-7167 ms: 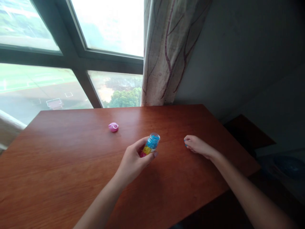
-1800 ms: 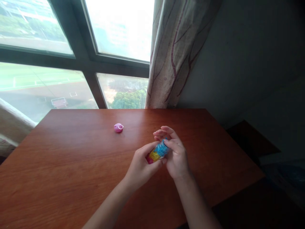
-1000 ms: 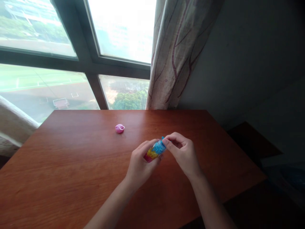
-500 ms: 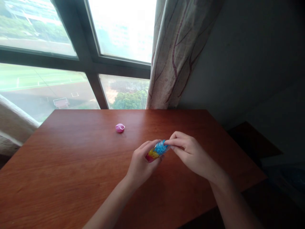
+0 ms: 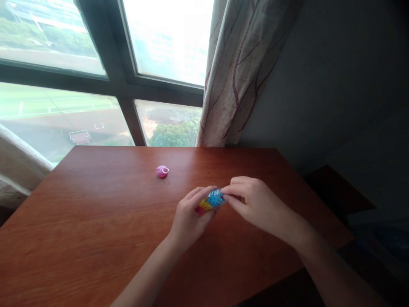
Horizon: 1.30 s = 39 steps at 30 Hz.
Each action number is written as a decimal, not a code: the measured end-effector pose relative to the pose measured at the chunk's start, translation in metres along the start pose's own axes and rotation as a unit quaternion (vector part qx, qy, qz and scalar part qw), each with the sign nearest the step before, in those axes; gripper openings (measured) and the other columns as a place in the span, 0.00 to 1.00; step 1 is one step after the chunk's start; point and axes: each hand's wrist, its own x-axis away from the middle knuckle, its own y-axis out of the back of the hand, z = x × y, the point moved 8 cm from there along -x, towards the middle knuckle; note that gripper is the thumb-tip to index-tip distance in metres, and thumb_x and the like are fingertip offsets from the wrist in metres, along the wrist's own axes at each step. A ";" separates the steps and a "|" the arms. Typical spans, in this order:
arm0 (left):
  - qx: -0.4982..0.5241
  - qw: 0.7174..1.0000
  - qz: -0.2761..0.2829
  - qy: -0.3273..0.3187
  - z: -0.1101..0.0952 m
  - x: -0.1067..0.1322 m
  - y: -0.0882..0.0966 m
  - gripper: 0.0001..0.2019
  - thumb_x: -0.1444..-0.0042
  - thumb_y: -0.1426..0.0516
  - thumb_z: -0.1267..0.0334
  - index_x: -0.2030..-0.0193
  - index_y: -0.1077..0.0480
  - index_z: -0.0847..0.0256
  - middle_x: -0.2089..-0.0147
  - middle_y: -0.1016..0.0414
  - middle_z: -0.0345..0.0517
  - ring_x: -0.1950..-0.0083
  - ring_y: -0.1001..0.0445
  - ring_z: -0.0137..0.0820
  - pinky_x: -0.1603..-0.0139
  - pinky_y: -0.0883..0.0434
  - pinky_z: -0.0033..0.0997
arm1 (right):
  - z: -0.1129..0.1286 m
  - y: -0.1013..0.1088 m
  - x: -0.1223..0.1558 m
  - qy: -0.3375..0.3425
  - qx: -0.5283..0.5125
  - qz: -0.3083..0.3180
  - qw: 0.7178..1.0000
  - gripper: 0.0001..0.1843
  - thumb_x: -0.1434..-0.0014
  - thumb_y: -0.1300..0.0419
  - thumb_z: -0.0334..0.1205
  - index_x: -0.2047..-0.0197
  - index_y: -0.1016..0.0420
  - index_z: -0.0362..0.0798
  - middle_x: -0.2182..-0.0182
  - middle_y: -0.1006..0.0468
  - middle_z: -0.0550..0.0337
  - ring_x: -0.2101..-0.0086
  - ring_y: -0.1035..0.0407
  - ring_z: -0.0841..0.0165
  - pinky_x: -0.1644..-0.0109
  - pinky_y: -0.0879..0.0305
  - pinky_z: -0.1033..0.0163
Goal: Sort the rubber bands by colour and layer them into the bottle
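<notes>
A small clear container (image 5: 214,198) with bands of blue, yellow and red contents lies tilted above the table, its blue end up and to the right. My left hand (image 5: 189,216) is wrapped round its lower part, thumb on the near side. At the blue end, my right hand (image 5: 255,201) has its thumb and index finger closed together, touching the container's tip. What those fingertips pinch, if anything, is too small to make out. Farther back on the table sits a small round pink object (image 5: 162,172) with a pale loop on top.
The brown wooden table (image 5: 96,230) reaches back to a dark-framed window (image 5: 121,81). A patterned curtain (image 5: 236,76) hangs at the table's back, beside a dark wall (image 5: 335,85). The table's right edge slants toward me.
My right fingers have drawn closer together at the container's blue end, and the right wrist has shifted slightly right. My left hand keeps its hold; the pink object stays put.
</notes>
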 end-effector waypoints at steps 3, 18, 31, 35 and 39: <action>0.015 1.000 -0.015 -0.002 0.001 -0.001 0.004 0.18 0.45 0.38 0.68 0.46 0.29 0.57 0.51 0.25 0.45 0.53 0.26 0.32 0.51 0.29 0.28 | -0.001 -0.008 0.011 -0.048 0.004 0.094 0.994 0.18 0.41 0.46 0.31 0.52 0.21 0.54 0.71 0.21 0.62 0.73 0.31 0.69 0.67 0.45 0.65; 0.001 1.000 0.014 -0.023 0.000 0.001 -0.001 0.20 0.45 0.39 0.70 0.46 0.29 0.55 0.49 0.25 0.47 0.50 0.25 0.34 0.48 0.29 0.32 | 0.000 -0.030 0.015 -0.041 0.107 0.295 0.949 0.18 0.46 0.46 0.34 0.51 0.28 0.50 0.72 0.24 0.60 0.76 0.36 0.70 0.74 0.55 0.66; 0.048 0.999 -0.007 0.004 0.006 -0.002 0.002 0.17 0.45 0.38 0.67 0.47 0.30 0.58 0.50 0.24 0.48 0.50 0.25 0.34 0.49 0.28 0.32 | 0.012 -0.001 0.017 -0.047 0.034 0.242 0.969 0.21 0.39 0.45 0.36 0.43 0.29 0.55 0.76 0.24 0.67 0.77 0.33 0.72 0.71 0.50 0.67; 0.058 0.998 -0.005 0.011 0.006 -0.003 0.002 0.17 0.44 0.39 0.67 0.48 0.30 0.58 0.51 0.24 0.47 0.52 0.25 0.34 0.50 0.28 0.31 | 0.011 -0.002 0.014 -0.040 0.024 0.221 0.974 0.23 0.40 0.46 0.33 0.42 0.30 0.56 0.76 0.24 0.68 0.76 0.32 0.72 0.69 0.48 0.67; 0.072 0.997 -0.007 0.019 0.010 -0.002 0.002 0.18 0.45 0.38 0.67 0.47 0.29 0.57 0.50 0.24 0.47 0.51 0.25 0.34 0.49 0.29 0.31 | 0.012 -0.010 0.013 -0.029 0.017 0.232 0.972 0.21 0.40 0.45 0.33 0.45 0.28 0.56 0.76 0.24 0.69 0.76 0.32 0.72 0.70 0.47 0.68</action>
